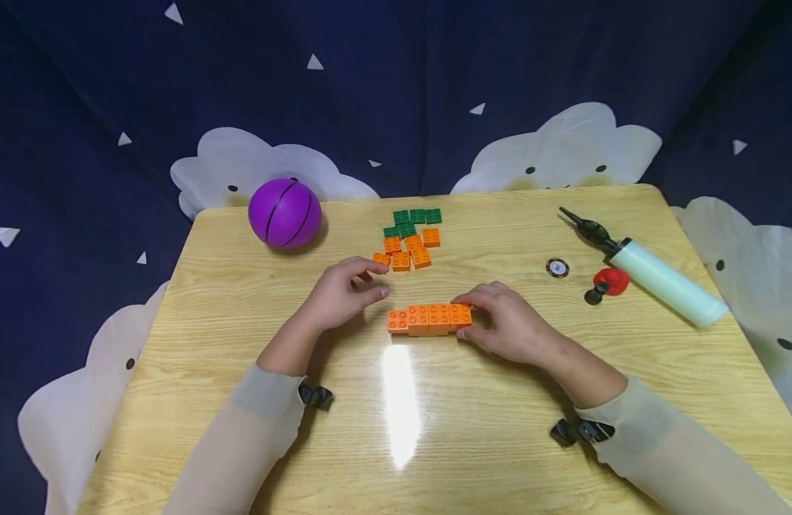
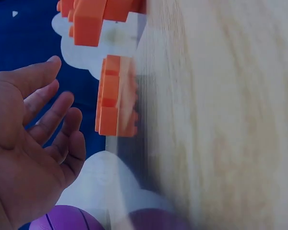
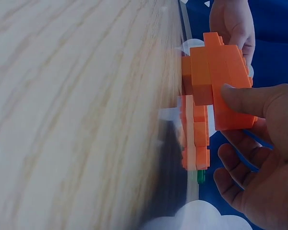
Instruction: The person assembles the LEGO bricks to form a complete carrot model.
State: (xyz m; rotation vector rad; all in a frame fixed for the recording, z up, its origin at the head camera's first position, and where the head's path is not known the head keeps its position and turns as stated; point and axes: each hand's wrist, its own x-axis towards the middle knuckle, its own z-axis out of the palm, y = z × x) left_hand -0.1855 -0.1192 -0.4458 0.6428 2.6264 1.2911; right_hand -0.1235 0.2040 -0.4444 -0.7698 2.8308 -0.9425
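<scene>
Partly within right grip (image 1: pixel 508 325), seemingly joined bricks (image 1: pixel 429 318)

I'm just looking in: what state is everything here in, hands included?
Left hand, fingers relaxed, holding nothing
Right hand, pinching one end of the orange row
Orange row, blocks joined
Loose orange blocks, lying studs up
Green blocks, lying studs up
Ball, round, not visibly sagging
Pump, lying on its side
Chip, lying flat
Red item, lying by the pump
Curtain, hanging
</scene>
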